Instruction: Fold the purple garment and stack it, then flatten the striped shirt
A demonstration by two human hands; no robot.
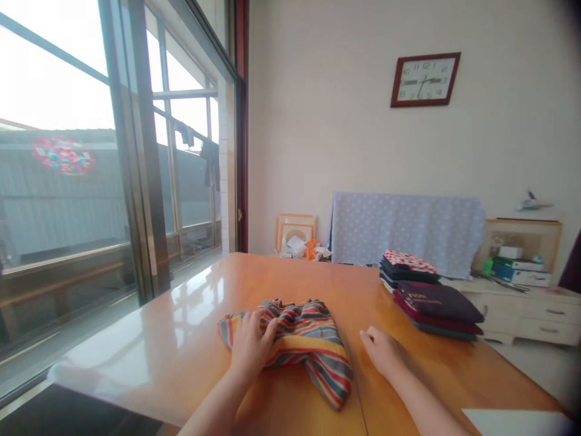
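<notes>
A crumpled garment (308,333) with red, yellow, grey and black stripes lies on the wooden table (290,406) in front of me. Its far edge is gathered, and one striped end hangs out toward the lower right. My left hand (252,339) rests on the left part of the cloth, fingers laid over it and thumb apart. To the right of the garment, my right hand (384,350) is held just off the cloth with its fingers curled in; I see nothing in it.
At the table's right stand two stacks of folded clothes, a dark one (440,303) and one topped with red-and-white cloth (408,261). A white sheet (512,421) lies at the near right corner. Beyond are a white cabinet (540,315) and a blue draped cloth (399,233); a window (63,200) is left.
</notes>
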